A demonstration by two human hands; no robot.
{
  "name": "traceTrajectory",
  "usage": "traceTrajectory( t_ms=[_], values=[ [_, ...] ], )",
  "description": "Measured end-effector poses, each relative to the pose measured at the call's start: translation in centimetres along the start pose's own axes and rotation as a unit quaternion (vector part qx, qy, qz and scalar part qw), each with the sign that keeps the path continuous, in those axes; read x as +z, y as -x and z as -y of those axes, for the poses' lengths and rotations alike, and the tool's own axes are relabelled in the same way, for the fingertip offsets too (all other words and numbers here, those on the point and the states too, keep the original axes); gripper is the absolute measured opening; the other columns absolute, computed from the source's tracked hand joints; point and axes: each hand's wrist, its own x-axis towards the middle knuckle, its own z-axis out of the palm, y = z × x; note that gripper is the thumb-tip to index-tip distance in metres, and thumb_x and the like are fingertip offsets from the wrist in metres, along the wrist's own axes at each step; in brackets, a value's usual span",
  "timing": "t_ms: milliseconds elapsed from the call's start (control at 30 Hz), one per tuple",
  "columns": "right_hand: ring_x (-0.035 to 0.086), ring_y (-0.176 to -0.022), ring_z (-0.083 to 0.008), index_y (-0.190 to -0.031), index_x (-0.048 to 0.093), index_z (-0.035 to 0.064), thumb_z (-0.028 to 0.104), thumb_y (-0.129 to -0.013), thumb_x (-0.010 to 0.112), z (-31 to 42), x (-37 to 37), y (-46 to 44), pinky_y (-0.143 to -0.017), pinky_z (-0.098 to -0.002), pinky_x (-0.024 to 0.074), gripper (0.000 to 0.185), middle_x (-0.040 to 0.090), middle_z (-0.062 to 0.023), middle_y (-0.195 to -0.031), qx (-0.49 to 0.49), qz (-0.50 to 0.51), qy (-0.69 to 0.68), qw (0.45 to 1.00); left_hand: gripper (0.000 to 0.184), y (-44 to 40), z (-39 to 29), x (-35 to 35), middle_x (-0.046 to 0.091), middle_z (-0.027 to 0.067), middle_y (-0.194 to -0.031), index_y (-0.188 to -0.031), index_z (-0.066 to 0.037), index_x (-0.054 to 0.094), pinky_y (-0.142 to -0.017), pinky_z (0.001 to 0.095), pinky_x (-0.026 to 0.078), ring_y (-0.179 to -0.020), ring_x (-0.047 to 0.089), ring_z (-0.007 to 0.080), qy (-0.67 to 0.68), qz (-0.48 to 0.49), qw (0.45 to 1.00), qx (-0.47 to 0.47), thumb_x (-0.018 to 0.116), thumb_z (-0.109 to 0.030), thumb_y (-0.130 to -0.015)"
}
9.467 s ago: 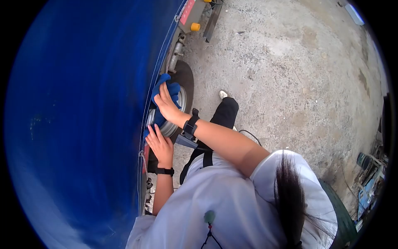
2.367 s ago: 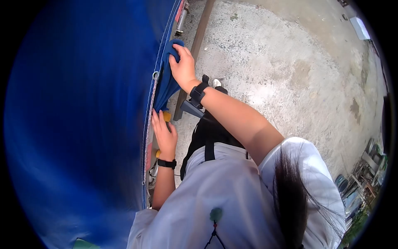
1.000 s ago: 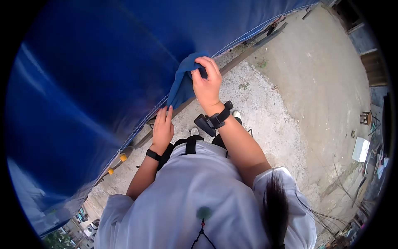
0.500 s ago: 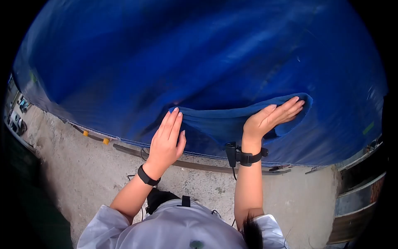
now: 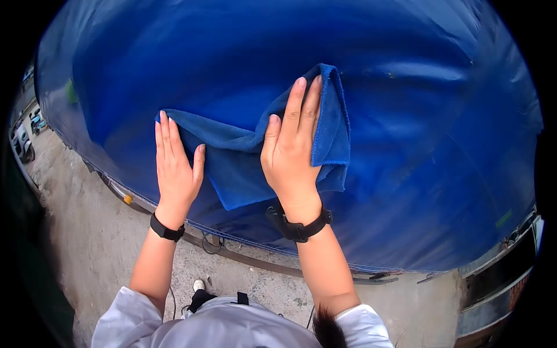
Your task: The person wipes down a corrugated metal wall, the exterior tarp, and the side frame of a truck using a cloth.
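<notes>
A blue cloth [image 5: 235,174] with stitched edges lies rumpled against a large blue tarpaulin [image 5: 418,139]. My left hand [image 5: 174,172] is open, its fingers stretched out and its fingertips at the cloth's left corner. Further right, my right hand [image 5: 295,148] lies flat on the cloth with the fingers straight and the thumb apart. Part of the cloth folds up along the right side of that hand, and its lower edge hangs between the two hands. The palms are hidden from view.
The tarpaulin's stitched hem runs above a dark metal rail [image 5: 255,262] with a yellow fitting [image 5: 127,199]. Concrete ground [image 5: 93,226] lies below. Parked scooters [image 5: 24,142] stand at far left, and a dark metal structure [image 5: 499,278] at far right.
Both hands have moved up and to the left across the tarpaulin, taking the cloth along. The right hand has turned more upright, and the cloth's right end now folds beside it.
</notes>
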Motion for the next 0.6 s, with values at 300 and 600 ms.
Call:
traceTrajectory(
  t_ms=[300,600],
  values=[
    [0.040,-0.136,-0.0322,-0.149,0.029,-0.0015,0.018,-0.093,0.051,9.9,10.2,-6.2,-0.113,-0.0424,0.0312,0.063,0.042,-0.0186,-0.147,-0.192,0.005,0.090,0.977,0.074,-8.0,11.4,0.9,0.016,0.0261,-0.157,-0.148,0.012,0.017,-0.119,0.0477,0.010,-0.147,0.014,0.0397,-0.090,-0.103,0.990,0.017,0.048,-0.029,-0.095],
    [0.056,-0.120,-0.0249,-0.129,0.058,0.0046,0.014,-0.088,0.059,8.8,12.0,-12.0,-0.100,-0.0374,0.0450,0.042,0.059,-0.0089,-0.132,-0.240,-0.067,-0.055,0.967,0.086,-15.3,12.5,1.0,-0.001,0.0309,-0.157,-0.147,0.015,0.003,-0.120,0.0500,0.002,-0.146,0.000,0.0452,-0.045,-0.195,0.979,0.028,0.054,-0.028,-0.092]
  ],
)
